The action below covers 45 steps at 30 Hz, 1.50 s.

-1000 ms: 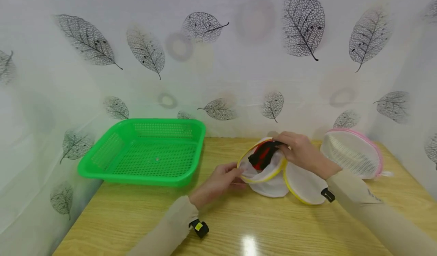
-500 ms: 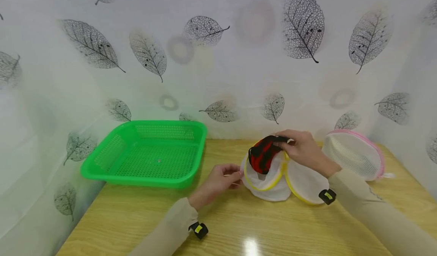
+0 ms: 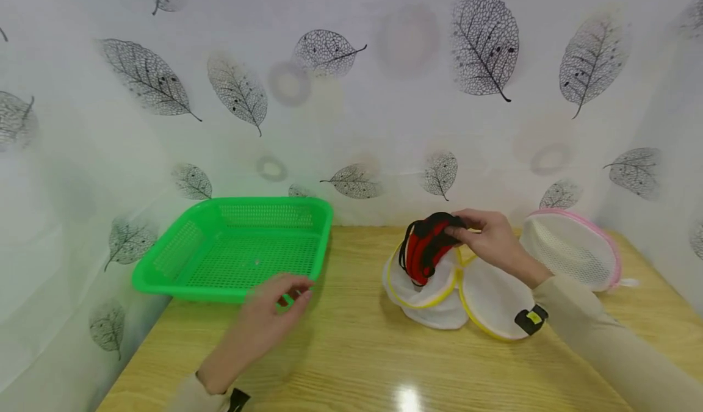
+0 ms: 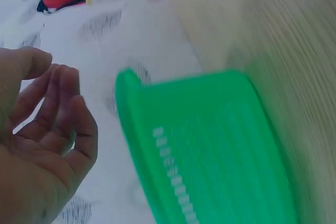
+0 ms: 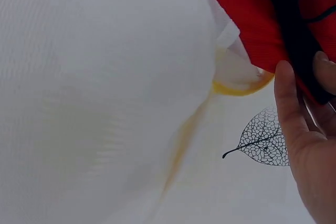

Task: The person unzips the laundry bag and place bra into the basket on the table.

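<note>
Wooden tabletop (image 3: 340, 363) | left grip (image 3: 269, 320) has left the yellow-rimmed bag (image 3: 436, 316), fingers loosely apart near green basket (image 3: 192, 291) | so right grip (image 3: 493, 240) alone pinches red-and-black fabric (image 3: 421, 250) at the bag's mouth

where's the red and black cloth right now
Right of centre in the head view: the right hand holds the red and black cloth at the mouth of the yellow-trimmed white bag.

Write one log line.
right hand: grips red-black fabric item; left hand: empty, near green rectangular plastic basket; yellow-rimmed round white mesh bag: open
</note>
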Each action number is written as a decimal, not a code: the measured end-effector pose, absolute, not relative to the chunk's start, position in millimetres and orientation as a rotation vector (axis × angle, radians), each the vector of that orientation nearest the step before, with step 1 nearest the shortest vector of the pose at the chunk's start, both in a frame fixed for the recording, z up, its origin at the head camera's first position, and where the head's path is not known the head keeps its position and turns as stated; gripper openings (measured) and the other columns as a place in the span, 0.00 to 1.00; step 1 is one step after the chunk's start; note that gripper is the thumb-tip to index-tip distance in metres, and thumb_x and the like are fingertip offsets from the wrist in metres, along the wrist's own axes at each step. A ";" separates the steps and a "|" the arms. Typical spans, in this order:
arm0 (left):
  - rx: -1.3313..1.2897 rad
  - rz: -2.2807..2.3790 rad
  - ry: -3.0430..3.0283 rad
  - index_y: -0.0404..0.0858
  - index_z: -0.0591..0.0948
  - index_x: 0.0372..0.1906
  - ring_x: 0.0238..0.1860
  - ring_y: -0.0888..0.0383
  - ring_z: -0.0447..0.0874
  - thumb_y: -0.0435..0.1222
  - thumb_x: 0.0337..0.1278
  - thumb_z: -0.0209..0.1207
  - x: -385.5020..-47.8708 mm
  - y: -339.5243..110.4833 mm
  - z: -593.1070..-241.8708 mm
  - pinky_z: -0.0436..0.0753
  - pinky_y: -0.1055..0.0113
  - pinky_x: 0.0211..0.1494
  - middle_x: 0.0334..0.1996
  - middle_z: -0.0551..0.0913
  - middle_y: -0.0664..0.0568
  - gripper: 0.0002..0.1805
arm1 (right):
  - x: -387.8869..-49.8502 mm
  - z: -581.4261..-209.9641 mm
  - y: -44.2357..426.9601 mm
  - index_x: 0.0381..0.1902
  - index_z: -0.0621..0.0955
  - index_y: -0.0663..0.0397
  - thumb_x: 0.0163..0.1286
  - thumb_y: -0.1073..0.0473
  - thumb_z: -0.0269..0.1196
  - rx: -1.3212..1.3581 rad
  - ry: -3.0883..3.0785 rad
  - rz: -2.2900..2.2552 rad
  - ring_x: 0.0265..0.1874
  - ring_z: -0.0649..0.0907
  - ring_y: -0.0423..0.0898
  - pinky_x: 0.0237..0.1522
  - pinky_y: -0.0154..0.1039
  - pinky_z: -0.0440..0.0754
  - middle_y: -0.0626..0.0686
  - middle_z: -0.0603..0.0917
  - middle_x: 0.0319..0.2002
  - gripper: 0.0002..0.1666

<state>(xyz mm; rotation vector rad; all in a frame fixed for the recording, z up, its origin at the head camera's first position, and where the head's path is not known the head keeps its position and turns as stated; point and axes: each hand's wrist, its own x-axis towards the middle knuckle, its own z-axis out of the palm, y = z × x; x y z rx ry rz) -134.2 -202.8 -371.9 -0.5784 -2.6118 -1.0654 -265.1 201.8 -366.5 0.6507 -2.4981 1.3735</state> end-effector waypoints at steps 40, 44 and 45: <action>-0.524 -0.068 -2.415 0.49 0.85 0.46 0.37 0.39 0.83 0.65 0.75 0.34 -130.3 -317.9 -389.6 0.77 0.45 0.24 0.42 0.85 0.48 0.34 | -290.0 -334.9 132.2 0.53 0.79 0.70 0.72 0.68 0.63 0.500 -2.137 2.246 0.29 0.90 0.41 0.36 0.42 0.90 0.42 0.89 0.34 0.15; -0.501 -0.013 -2.408 0.50 0.84 0.47 0.37 0.37 0.83 0.66 0.75 0.32 -130.6 -317.7 -391.8 0.76 0.45 0.23 0.42 0.85 0.48 0.36 | -290.9 -333.4 116.2 0.56 0.78 0.72 0.72 0.68 0.62 0.504 -2.120 2.307 0.30 0.90 0.41 0.37 0.42 0.90 0.43 0.89 0.35 0.17; -0.498 0.000 -2.399 0.50 0.85 0.47 0.37 0.37 0.83 0.66 0.75 0.32 -130.4 -317.3 -392.2 0.76 0.45 0.23 0.42 0.85 0.48 0.36 | -290.9 -332.7 111.9 0.56 0.78 0.73 0.73 0.68 0.62 0.510 -2.119 2.316 0.30 0.90 0.41 0.37 0.42 0.90 0.43 0.89 0.35 0.17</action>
